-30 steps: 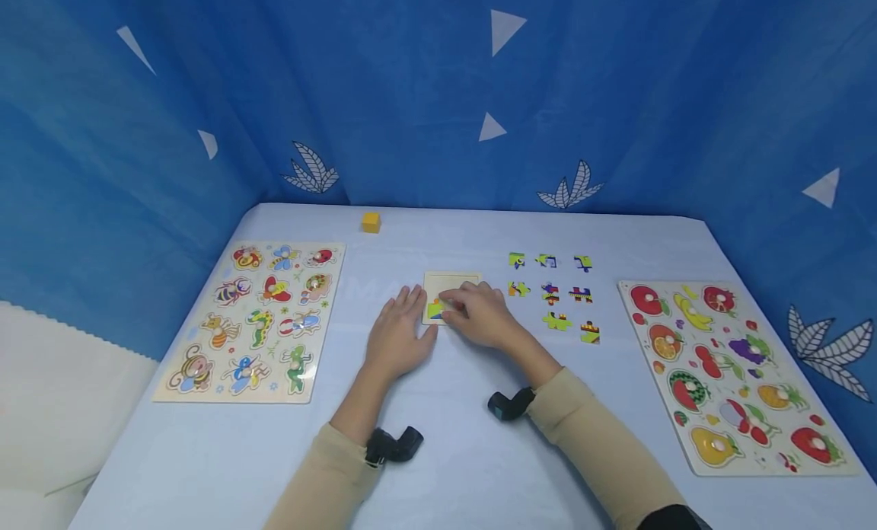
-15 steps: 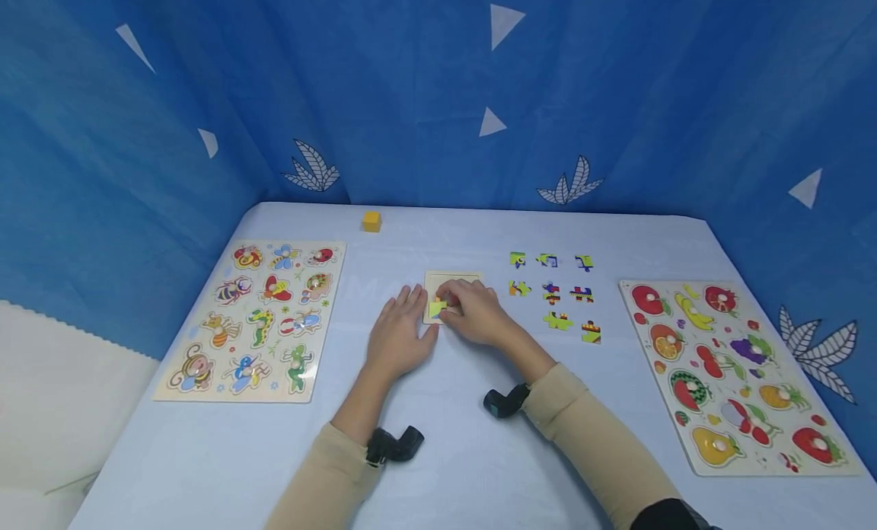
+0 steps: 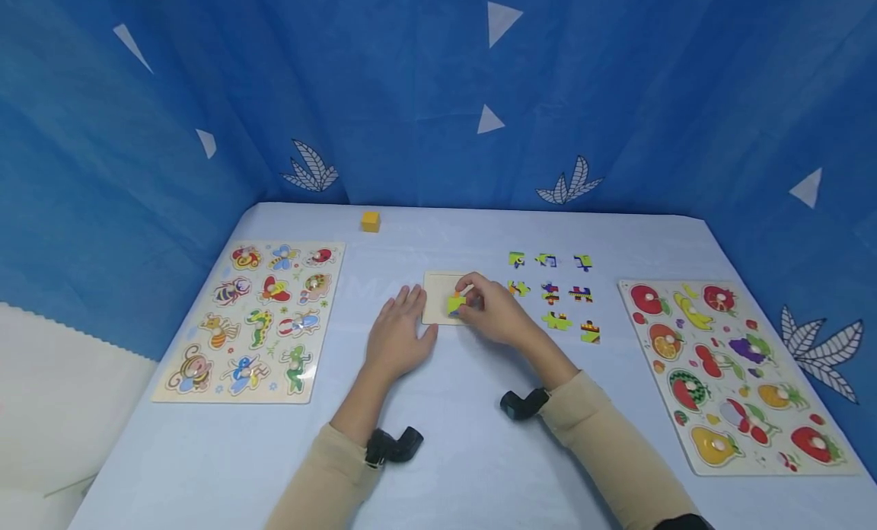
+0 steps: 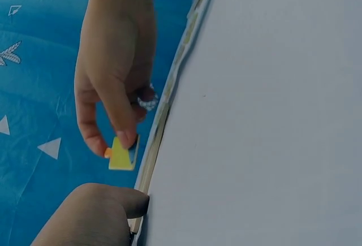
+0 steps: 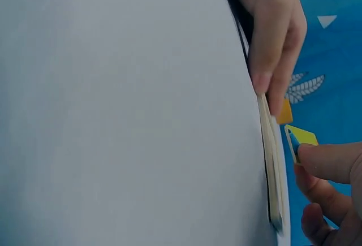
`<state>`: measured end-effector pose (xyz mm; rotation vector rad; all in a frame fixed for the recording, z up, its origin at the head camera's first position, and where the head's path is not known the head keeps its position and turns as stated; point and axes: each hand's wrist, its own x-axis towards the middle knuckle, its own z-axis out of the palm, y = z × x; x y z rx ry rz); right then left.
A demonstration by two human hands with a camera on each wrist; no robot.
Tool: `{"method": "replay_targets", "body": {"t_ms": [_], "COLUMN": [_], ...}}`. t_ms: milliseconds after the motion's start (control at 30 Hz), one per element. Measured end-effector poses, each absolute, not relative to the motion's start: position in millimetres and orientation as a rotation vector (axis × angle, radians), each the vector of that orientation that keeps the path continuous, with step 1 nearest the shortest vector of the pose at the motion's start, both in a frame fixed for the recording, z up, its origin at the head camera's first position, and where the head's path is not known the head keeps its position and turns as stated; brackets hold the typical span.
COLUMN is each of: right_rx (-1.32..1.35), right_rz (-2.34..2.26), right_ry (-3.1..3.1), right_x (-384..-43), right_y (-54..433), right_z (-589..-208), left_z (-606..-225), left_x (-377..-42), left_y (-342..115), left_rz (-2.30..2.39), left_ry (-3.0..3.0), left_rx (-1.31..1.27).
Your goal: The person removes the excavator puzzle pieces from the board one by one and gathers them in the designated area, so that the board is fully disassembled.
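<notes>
A small pale wooden puzzle tray lies at the middle of the table. Along its left edge my left hand rests with the fingers extended and the thumb at the near corner. Above the tray's right part, my right hand pinches a yellow-green jigsaw piece between thumb and fingers. In the left wrist view the jigsaw piece hangs tilted, apart from the tray, showing an orange tab and a blue patch. The right wrist view shows the same jigsaw piece at my right fingertips.
Several loose jigsaw pieces lie in rows right of the tray. An insect peg puzzle board lies at the left, a fruit peg puzzle board at the right. A yellow cube stands near the back edge.
The jigsaw piece has come up from the tray's lower left corner and moved right in my right hand's pinch. My left hand has stayed in place.
</notes>
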<state>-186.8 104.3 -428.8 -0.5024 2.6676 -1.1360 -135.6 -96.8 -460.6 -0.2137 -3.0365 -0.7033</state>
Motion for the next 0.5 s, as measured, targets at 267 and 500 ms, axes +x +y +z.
{"method": "replay_targets", "body": {"t_ms": [267, 500], "right_rx": [-0.389, -0.307], "right_rz": [-1.023, -0.937], "right_ry": [2.723, 2.762], "right_x": [-178.0, -171.5], "right_y": [147.1, 176.5], "right_z": [-423.3, -423.5], "left_z": [-461.9, -463.0], "left_x": [-135.0, -136.0], "left_y": [-96.6, -97.4], "left_rz": [-0.697, -0.697], "left_ry": [-3.025, -3.023], "left_rx": [-0.222, -0.234]}}
